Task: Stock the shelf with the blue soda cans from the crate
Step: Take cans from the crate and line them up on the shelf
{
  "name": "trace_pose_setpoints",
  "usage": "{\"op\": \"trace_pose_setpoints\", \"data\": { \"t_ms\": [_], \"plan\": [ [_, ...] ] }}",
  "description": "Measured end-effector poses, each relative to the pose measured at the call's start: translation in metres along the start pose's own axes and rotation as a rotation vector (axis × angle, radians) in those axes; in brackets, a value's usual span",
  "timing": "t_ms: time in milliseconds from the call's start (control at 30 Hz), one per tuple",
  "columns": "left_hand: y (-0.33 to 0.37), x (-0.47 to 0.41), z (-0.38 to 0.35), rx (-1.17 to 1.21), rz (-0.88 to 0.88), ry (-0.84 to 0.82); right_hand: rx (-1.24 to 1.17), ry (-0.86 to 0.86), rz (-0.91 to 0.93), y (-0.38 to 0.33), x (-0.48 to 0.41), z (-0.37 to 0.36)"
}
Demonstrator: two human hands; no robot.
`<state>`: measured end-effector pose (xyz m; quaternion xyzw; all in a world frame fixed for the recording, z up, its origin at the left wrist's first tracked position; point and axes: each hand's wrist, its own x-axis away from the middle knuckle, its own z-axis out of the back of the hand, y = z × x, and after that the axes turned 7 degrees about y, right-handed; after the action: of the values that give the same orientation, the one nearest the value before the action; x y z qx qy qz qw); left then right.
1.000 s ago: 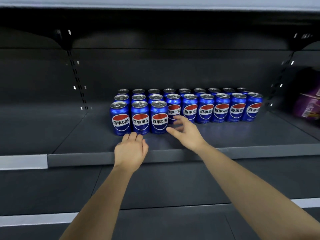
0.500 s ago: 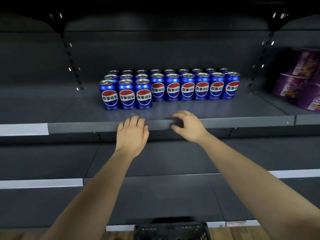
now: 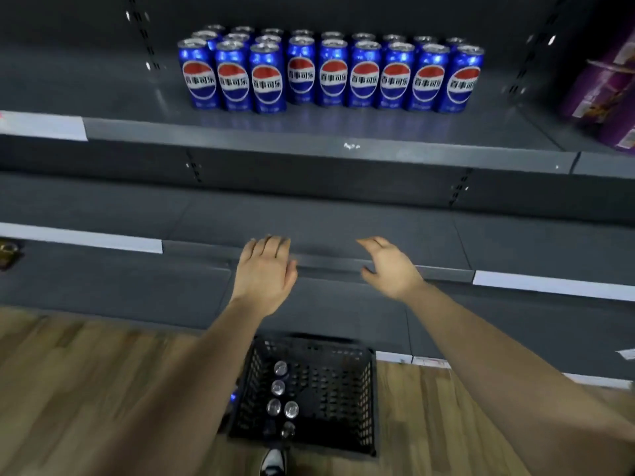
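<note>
Left grip [image 3: 263, 273] and right grip [image 3: 390, 269] dropped below the shelf [image 3: 309, 146] front edge, fingers apart, empty; blue soda cans [image 3: 330, 77] rowed mid-shelf, leftover cans [image 3: 279, 388] in crate [image 3: 366, 400] on floor [image 3: 86, 389].

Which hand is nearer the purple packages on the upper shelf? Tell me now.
Right. The right hand hovers below and left of the purple packages; the left hand is farther left, beside it.
</note>
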<state>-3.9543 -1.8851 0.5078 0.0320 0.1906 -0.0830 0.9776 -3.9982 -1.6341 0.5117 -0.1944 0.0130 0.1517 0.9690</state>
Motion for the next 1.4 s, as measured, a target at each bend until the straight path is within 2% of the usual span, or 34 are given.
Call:
{"op": "trace_pose_setpoints", "data": {
  "t_ms": [200, 433, 600, 1000, 1133, 1400],
  "plan": [
    [0.013, 0.086, -0.047, 0.012, 0.091, -0.124, 0.016, -0.218, -0.033, 0.022, 0.046, -0.067],
    [0.0, 0.134, -0.113, 0.061, 0.171, -0.244, -0.014, -0.388, -0.052, 0.035, 0.059, -0.158],
    [-0.02, 0.161, -0.195, 0.06, 0.176, -0.282, -0.024, -0.447, -0.05, 0.056, 0.057, -0.256],
    [-0.05, 0.271, -0.458, 0.043, 0.23, -0.33, 0.009, -0.609, 0.003, 0.16, 0.067, -0.541],
    [-0.055, 0.297, -0.518, 0.02, 0.257, -0.318, 0.03, -0.644, 0.058, 0.184, 0.068, -0.611],
    [-0.06, 0.326, -0.588, 0.024, 0.294, -0.285, 0.004, -0.684, 0.174, 0.191, 0.08, -0.705]
  ]
}}
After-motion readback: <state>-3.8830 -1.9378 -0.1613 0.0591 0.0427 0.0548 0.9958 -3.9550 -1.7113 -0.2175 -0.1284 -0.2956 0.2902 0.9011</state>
